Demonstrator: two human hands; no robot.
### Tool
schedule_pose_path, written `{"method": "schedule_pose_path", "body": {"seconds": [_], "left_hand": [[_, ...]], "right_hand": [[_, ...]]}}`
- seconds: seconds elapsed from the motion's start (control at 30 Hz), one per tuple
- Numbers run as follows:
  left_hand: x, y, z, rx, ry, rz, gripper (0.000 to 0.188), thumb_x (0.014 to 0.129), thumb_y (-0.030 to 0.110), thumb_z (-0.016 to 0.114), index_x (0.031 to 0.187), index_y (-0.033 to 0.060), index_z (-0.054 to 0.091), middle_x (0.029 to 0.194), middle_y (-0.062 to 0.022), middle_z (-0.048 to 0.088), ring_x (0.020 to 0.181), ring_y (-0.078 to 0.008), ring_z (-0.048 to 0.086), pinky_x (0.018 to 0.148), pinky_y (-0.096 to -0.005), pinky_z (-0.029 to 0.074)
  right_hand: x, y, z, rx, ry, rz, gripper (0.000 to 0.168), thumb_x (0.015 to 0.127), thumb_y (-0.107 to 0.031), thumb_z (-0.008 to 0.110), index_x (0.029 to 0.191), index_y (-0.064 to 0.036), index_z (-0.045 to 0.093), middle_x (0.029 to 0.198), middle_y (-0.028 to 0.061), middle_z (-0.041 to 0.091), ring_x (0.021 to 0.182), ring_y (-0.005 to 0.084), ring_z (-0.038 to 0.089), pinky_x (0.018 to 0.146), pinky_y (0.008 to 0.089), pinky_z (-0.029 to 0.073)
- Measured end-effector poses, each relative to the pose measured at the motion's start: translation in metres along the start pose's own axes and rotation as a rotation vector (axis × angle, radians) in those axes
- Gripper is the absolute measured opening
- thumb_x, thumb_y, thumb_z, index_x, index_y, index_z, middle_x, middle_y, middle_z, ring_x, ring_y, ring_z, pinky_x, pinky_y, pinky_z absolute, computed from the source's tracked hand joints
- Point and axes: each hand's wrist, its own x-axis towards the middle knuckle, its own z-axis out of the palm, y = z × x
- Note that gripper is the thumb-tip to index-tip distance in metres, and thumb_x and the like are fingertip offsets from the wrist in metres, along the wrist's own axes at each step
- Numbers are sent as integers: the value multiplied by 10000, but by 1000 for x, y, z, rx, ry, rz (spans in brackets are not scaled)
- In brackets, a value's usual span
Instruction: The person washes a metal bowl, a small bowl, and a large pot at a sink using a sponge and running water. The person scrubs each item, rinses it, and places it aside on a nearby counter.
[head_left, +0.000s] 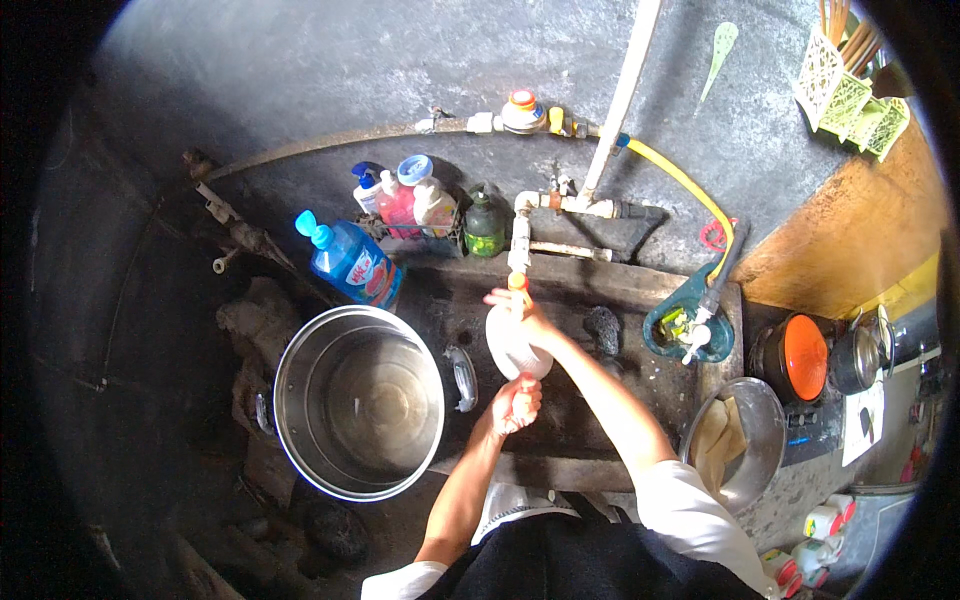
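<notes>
My left hand (516, 405) is closed on the lower edge of a white bowl or plate (507, 346), which is tilted over a dark stone sink (562, 435). My right hand (529, 319) lies across the upper part of the white dish with its fingers apart, just below the orange tip (517, 281) of a white pipe tap (520, 244). Whether the right fingers press on the dish is unclear. Left of the hands, a large metal pot (360, 401) holds a shallow layer of what looks like water.
A blue soap bottle (356, 262) stands behind the pot, near several dispensers (420, 202). A dark scouring pad (602, 330) lies in the sink. At right are a green corner strainer (652, 319) with scraps, a metal basin (765, 450) and an orange-lidded pot (805, 356).
</notes>
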Motion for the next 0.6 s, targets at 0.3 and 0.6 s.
{"method": "schedule_pose_path", "body": {"seconds": [0.3,0.6], "left_hand": [[-6,-13,12,-100,-84,6,207,858,224,353,687,109,367,477,50,318,345,-69,271,314,-224,216],[30,4,45,53,228,0,77,771,145,471,717,102,437,541,49,365,381,-45,306,343,-170,286]], "right_hand": [[-30,47,-53,482,53,920,454,848,-445,374,997,-53,547,952,49,558,867,125,512,755,263,405],[-73,85,-58,890,303,957,537,867,-454,252,1109,-32,479,1073,114,528,969,217,510,855,339,394]]}}
